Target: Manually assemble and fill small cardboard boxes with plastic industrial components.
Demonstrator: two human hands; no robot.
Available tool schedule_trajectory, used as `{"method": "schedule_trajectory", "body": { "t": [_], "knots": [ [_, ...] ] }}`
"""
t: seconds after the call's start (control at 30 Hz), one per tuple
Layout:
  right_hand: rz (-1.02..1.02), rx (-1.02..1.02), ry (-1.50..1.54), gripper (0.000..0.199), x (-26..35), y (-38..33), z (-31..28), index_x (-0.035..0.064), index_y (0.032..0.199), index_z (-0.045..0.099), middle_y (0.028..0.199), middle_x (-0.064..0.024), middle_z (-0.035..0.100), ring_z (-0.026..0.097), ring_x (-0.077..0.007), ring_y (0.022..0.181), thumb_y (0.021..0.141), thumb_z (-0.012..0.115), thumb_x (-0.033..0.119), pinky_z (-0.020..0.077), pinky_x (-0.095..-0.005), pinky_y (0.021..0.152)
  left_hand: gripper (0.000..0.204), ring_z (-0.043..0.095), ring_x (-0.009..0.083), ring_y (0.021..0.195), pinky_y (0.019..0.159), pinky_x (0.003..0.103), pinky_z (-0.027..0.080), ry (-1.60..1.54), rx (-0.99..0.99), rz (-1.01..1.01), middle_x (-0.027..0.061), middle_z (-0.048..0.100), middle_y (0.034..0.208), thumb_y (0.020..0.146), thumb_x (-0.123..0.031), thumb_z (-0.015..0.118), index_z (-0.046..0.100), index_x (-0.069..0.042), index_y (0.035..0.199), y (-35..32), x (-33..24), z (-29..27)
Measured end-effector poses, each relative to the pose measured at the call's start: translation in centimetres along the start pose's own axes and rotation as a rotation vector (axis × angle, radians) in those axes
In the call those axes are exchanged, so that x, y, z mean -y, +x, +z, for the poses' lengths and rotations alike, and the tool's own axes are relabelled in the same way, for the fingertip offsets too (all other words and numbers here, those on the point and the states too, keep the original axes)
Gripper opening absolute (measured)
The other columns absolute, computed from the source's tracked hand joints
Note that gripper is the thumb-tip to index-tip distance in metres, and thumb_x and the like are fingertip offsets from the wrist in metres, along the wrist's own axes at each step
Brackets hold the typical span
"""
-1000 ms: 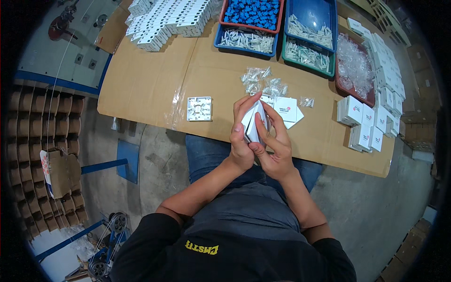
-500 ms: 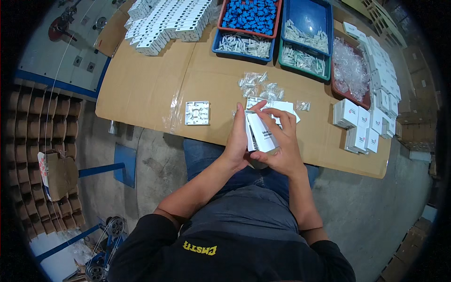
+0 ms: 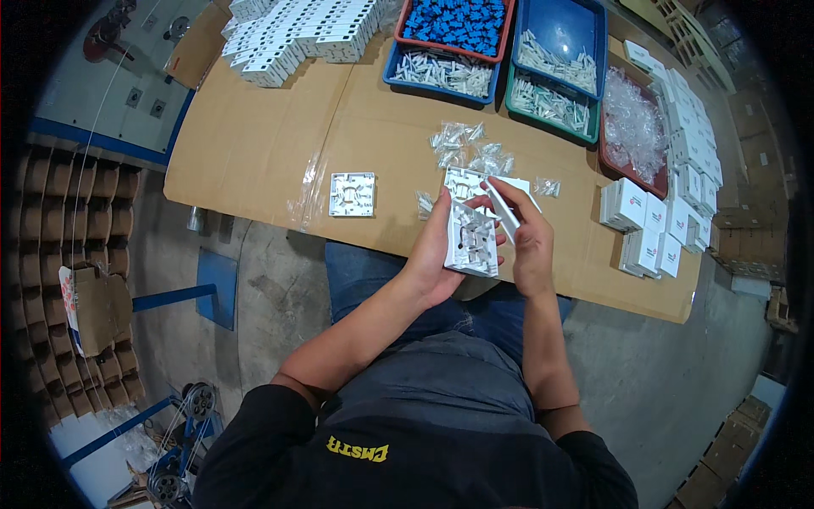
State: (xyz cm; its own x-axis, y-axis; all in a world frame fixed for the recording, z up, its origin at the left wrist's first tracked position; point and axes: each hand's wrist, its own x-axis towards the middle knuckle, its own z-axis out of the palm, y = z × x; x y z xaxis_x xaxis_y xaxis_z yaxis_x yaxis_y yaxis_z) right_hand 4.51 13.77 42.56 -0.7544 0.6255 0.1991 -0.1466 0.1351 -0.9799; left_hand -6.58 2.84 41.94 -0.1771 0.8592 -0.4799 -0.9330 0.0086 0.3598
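The person's left hand [image 3: 429, 259] grips a white box base [image 3: 471, 242] by its side, hollow face showing, while the right hand [image 3: 533, 248] pinches a tilted white cover [image 3: 503, 212] just beside it. A second base [image 3: 352, 196] lies left of both hands on the cardboard tabletop [image 3: 254, 148]; small clear bags [image 3: 458, 144] lie beyond them.

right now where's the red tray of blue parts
The red tray is at the head view's top edge, slightly right of centre, between stacked white boxes on its left and a blue tray on its right.
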Motion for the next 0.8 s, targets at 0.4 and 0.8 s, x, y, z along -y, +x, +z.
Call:
{"method": "schedule_trajectory", "body": {
  "t": [0.4, 0.8],
  "knots": [
    [0.265, 0.110, 0.141, 0.057, 1.4, 1.2, -1.7, 0.0021, 0.139, 0.058, 0.122, -0.0115, 0.067, 0.063, -0.0164, 0.111, 0.106, 0.048, 0.047, 0.0464, -0.0304, 0.100, 0.063, 0.067, 0.0359, 0.113, 0.095, 0.054, 0.056, -0.112, 0.112, -0.113, 0.0165, 0.067, 0.126, 0.107, -0.056, 0.033, 0.054, -0.007, 0.140, 0.2, 0.2, -0.6],
    [0.331, 0.117, 0.094, 0.051, -0.1, 0.8, -1.7, 0.0053, 0.135, 0.064, 0.116, -0.0066, 0.070, 0.062, -0.0118, 0.105, 0.108, 0.047, 0.046, 0.0515, -0.0256, 0.085, 0.073, 0.067, 0.0328, 0.112, 0.096, 0.051, 0.056, 0.005, 0.009, -0.063, 0.0139, 0.064, 0.129, 0.103, -0.067, 0.028, 0.049, -0.010, 0.143, 0.3, 0.7, -0.5]
  ]
}}
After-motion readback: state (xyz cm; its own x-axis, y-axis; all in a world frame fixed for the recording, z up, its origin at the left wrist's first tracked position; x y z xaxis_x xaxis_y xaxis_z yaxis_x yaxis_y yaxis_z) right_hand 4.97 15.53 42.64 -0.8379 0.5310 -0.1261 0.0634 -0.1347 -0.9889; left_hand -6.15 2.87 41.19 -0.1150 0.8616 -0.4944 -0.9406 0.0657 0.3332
